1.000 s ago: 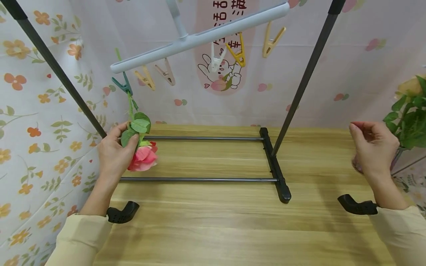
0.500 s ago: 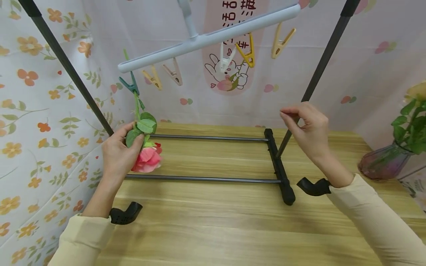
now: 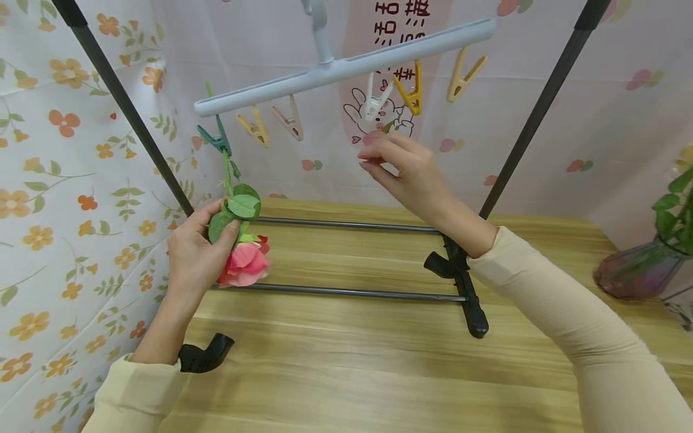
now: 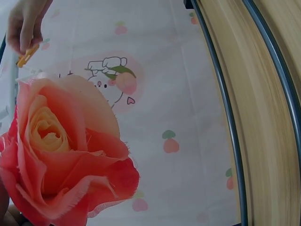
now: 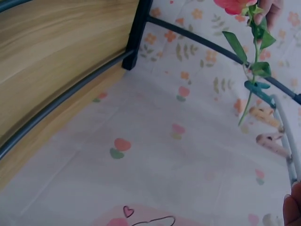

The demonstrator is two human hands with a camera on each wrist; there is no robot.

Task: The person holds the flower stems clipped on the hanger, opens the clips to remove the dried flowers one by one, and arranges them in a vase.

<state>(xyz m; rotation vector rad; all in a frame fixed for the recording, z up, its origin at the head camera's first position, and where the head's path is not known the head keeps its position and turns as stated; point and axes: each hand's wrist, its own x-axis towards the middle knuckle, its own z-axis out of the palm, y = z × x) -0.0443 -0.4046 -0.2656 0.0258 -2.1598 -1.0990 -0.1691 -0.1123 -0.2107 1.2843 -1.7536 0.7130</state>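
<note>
My left hand [image 3: 196, 249] holds a pink rose [image 3: 246, 264] by its leafy stem, just above the bloom. The rose points head down, and its stem passes through the jaws of a teal clothespin [image 3: 218, 139] under the left end of a pale hanger [image 3: 346, 67]. In the left wrist view the bloom [image 4: 70, 150] fills the lower left. My right hand [image 3: 414, 171] is in the air below the hanger's middle, thumb and fingers loosely bent with a small gap and nothing between them. The stem tip [image 5: 243, 117] shows beyond the clothespin in the right wrist view.
Several more clothespins hang along the hanger, including a yellow one [image 3: 412, 90] and a white one [image 3: 375, 102]. A black stand's foot [image 3: 473, 300] and rails rest on the wooden table [image 3: 346, 361]. A vase [image 3: 639, 270] of flowers stands at right. Patterned cloth lines the back and left.
My right hand has swept left from beside the vase to below the hanger's middle. The left hand keeps its hold on the rose. The head view has shifted slightly.
</note>
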